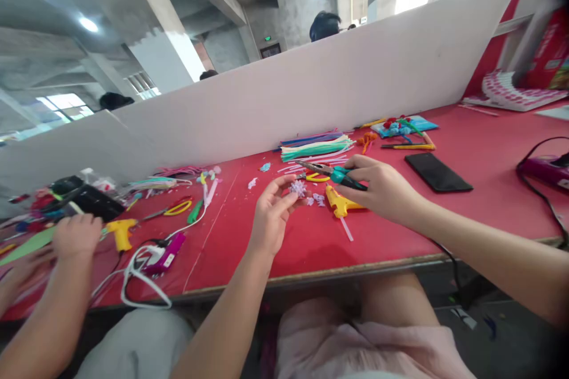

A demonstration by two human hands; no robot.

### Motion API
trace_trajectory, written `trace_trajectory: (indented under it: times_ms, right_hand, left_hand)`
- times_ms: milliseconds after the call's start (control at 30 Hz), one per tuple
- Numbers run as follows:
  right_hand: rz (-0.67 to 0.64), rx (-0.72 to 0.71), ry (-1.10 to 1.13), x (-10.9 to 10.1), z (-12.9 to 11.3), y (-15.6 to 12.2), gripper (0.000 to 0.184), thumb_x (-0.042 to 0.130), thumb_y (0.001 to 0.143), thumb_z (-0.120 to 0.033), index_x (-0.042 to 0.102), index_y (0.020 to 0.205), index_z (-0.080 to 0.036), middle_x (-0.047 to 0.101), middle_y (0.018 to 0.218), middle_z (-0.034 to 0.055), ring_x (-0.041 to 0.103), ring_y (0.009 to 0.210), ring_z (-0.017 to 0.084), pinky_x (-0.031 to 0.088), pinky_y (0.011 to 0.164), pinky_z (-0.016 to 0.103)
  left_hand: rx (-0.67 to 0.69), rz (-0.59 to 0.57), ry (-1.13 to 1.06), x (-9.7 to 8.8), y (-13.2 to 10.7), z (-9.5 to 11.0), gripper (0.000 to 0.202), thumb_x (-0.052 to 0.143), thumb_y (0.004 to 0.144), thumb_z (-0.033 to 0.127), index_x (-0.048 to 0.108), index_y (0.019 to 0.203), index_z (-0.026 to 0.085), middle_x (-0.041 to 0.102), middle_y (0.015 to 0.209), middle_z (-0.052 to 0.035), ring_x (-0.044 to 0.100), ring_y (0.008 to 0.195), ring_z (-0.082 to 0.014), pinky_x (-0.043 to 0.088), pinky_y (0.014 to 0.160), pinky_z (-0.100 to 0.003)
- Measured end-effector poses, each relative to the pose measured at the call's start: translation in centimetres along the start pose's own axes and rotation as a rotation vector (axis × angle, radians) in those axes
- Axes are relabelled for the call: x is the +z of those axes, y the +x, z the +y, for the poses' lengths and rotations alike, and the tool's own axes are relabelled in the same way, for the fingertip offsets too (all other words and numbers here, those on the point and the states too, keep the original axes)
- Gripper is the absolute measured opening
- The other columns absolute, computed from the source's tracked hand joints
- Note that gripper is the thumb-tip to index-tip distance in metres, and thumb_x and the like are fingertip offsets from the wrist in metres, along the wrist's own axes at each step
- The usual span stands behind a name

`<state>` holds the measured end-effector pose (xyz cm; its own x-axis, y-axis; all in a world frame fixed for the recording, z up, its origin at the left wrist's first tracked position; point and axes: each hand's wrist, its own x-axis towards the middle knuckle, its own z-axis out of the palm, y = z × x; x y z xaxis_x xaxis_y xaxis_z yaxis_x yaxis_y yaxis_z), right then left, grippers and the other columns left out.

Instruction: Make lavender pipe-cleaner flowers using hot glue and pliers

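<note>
My left hand (272,213) pinches a small pale-lilac flower-like cluster (297,189), its fingers closed around the underside. In my right hand (377,186) are long-nosed pliers (317,167) with teal and black handles. The jaws point left, a little above the cluster and apart from it as far as I can see. Under the right hand a yellow glue gun (341,201) lies on the red table (249,249), a clear glue stick poking out towards me. Yellow-handled scissors (317,177) rest behind the cluster. Lilac scraps (316,199) are scattered beside it.
Bundled pipe cleaners (315,148) lie against the white partition (284,103). A black phone (438,172) is at the right. Leftward, a purple power strip (166,253) has a looping white cable. A co-worker's hand (77,235) is near another yellow glue gun (121,233).
</note>
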<state>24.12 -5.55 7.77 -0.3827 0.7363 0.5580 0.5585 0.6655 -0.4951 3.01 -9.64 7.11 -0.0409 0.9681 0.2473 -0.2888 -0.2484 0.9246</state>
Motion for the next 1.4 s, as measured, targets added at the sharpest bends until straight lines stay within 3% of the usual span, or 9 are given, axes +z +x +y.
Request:
trace_trajectory:
  times_ms: [167,300,467,667,833,1033,1133,1400]
  right_hand:
    - [-0.039,0.035,0.119,1.8,2.4,2.9,0.025,0.058,0.083,-0.031,0.06,0.063,-0.017,0.055,0.082,0.0033,0.054,0.067,0.014,0.041,0.061,0.027]
    - [-0.046,0.017,0.156,3.2,4.8,5.1,0.021,0.059,0.083,-0.029,0.061,0.065,-0.018,0.055,0.083,0.0032,0.055,0.07,0.014,0.043,0.064,0.027]
    - [-0.041,0.046,0.181,5.4,8.3,6.6,0.022,0.054,0.086,-0.028,0.06,0.068,-0.017,0.056,0.088,0.005,0.057,0.075,0.015,0.045,0.066,0.027]
    - [-0.177,0.178,0.293,7.6,11.2,5.2,0.021,0.052,0.089,-0.027,0.06,0.072,-0.018,0.055,0.089,0.005,0.058,0.077,0.014,0.046,0.069,0.026]
    - [-0.305,0.111,0.246,7.4,12.3,4.7,0.012,0.053,0.087,-0.02,0.058,0.076,-0.019,0.054,0.098,0.0059,0.057,0.081,0.013,0.046,0.07,0.024]
    - [-0.266,-0.06,0.014,7.1,13.1,4.6,0.002,0.057,0.084,-0.017,0.056,0.084,-0.018,0.053,0.105,0.0091,0.055,0.086,0.016,0.046,0.073,0.029]
    - [-0.256,-0.127,-0.042,7.2,13.0,4.6,0.005,0.057,0.084,-0.017,0.057,0.089,-0.017,0.053,0.103,0.0094,0.055,0.086,0.017,0.046,0.072,0.03]
    - [-0.223,-0.144,-0.102,7.2,13.0,4.3,0.001,0.057,0.084,-0.017,0.057,0.086,-0.017,0.054,0.101,0.0091,0.055,0.083,0.017,0.045,0.07,0.031]
  left_hand:
    - [-0.062,-0.005,-0.027,-0.8,3.8,-1.3,0.022,0.067,0.076,0.016,0.068,0.098,0.014,0.072,0.092,-0.0067,0.069,0.086,-0.0184,0.052,0.078,-0.026]
    - [-0.073,-0.002,-0.047,-1.3,7.7,-2.3,0.02,0.07,0.075,0.015,0.069,0.094,0.016,0.072,0.092,-0.0039,0.069,0.086,-0.017,0.052,0.08,-0.026]
    - [-0.118,-0.006,-0.09,-2.3,11.3,-4.5,0.018,0.071,0.074,0.015,0.066,0.091,0.016,0.07,0.084,-0.0033,0.07,0.079,-0.0184,0.053,0.074,-0.027]
    - [-0.269,0.021,-0.127,-4.0,11.4,-7.3,0.02,0.072,0.074,0.018,0.065,0.092,0.017,0.065,0.083,-0.0018,0.06,0.068,-0.0106,0.048,0.061,-0.02]
    - [-0.4,0.074,-0.23,-5.1,11.6,-7.8,0.018,0.07,0.073,0.017,0.068,0.091,0.015,0.064,0.086,-0.005,0.055,0.069,-0.0093,0.045,0.063,-0.019]
    - [-0.498,0.112,-0.345,-5.7,12.2,-8.0,0.019,0.072,0.072,0.02,0.072,0.089,0.013,0.065,0.078,-0.0052,0.055,0.065,-0.0088,0.045,0.061,-0.018]
    - [-0.519,0.102,-0.351,-5.6,12.2,-8.1,0.019,0.071,0.073,0.021,0.074,0.09,0.013,0.064,0.071,-0.0042,0.054,0.061,-0.008,0.044,0.058,-0.017]
    - [-0.498,0.139,-0.322,-5.3,12.2,-8.3,0.018,0.072,0.072,0.02,0.076,0.089,0.013,0.067,0.07,-0.0054,0.056,0.059,-0.0093,0.044,0.057,-0.018]
